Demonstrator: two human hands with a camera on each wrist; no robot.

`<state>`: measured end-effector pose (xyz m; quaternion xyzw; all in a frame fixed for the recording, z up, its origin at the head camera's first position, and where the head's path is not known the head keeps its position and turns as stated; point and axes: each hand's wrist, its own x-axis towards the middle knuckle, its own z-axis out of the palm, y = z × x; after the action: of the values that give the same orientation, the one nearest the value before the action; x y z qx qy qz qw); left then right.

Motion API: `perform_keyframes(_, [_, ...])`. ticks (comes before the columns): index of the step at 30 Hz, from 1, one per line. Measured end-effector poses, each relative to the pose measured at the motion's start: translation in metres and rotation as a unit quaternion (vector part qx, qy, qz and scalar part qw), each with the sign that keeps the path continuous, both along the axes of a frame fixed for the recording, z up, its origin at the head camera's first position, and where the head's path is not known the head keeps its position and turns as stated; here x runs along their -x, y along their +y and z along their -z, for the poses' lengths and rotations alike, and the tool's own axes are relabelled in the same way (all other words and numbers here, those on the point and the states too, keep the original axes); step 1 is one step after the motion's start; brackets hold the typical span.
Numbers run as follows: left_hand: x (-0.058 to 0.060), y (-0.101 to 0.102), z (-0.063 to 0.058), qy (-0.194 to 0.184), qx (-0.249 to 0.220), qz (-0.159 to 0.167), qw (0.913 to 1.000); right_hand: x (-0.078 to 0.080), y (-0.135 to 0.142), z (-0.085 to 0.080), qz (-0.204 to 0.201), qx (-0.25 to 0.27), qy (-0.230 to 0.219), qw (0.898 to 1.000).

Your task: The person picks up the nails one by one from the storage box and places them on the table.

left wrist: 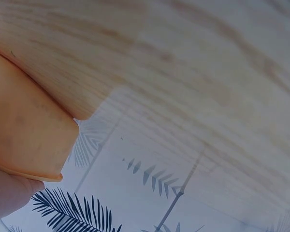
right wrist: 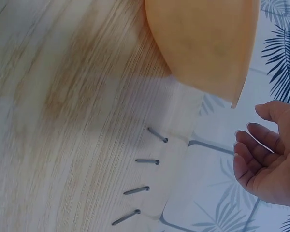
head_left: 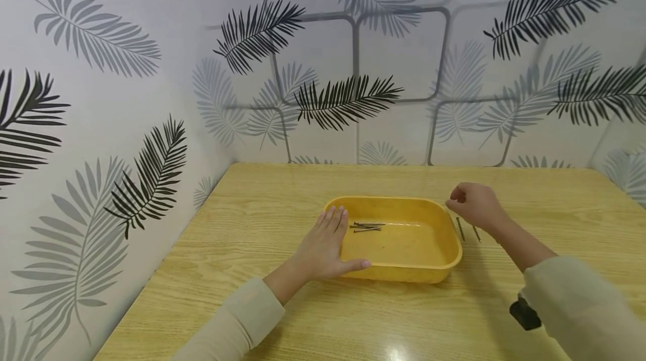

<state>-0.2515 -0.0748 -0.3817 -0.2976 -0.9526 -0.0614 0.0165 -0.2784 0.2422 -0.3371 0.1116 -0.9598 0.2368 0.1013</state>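
Note:
A yellow plastic tray (head_left: 404,273) stands on the wooden table, with several nails (head_left: 367,230) lying together at its left part. My left hand (head_left: 323,247) rests on the tray's left end, fingers straight and thumb stretched along the front rim. My right hand (head_left: 475,204) hovers just beyond the tray's right rim. In the right wrist view its fingers (right wrist: 253,150) are loosely bent, thumb apart from them, nothing between. Below that hand, several more nails (right wrist: 147,161) lie in a spaced row on the table, right of the tray; the head view shows them partly hidden by the arm.
The light wooden table (head_left: 242,209) meets a wall (head_left: 393,137) with leaf patterns at its back, and another patterned wall (head_left: 101,125) runs along its left side. A black device (head_left: 525,314) is worn at the right wrist.

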Motion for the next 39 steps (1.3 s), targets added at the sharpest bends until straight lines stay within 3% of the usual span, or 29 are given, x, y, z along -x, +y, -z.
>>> perform_keyframes(13, [0.000,0.000,0.000,0.005,0.005,0.002,1.0000,0.003,-0.034,0.004,-0.043,0.019,-0.006,0.999])
perform_keyframes(21, [0.001,0.000,0.001,0.002,0.001,0.002,1.0000,0.006,-0.054,0.009,-0.069,0.011,-0.033,0.997])
perform_keyframes(30, [0.001,0.000,0.001,-0.002,-0.003,0.000,1.0000,0.007,-0.070,0.014,-0.105,0.012,-0.014,0.994])
perform_keyframes(39, [0.001,0.000,0.001,0.000,-0.007,0.003,1.0000,0.008,-0.086,0.016,-0.111,-0.007,-0.033,0.993])
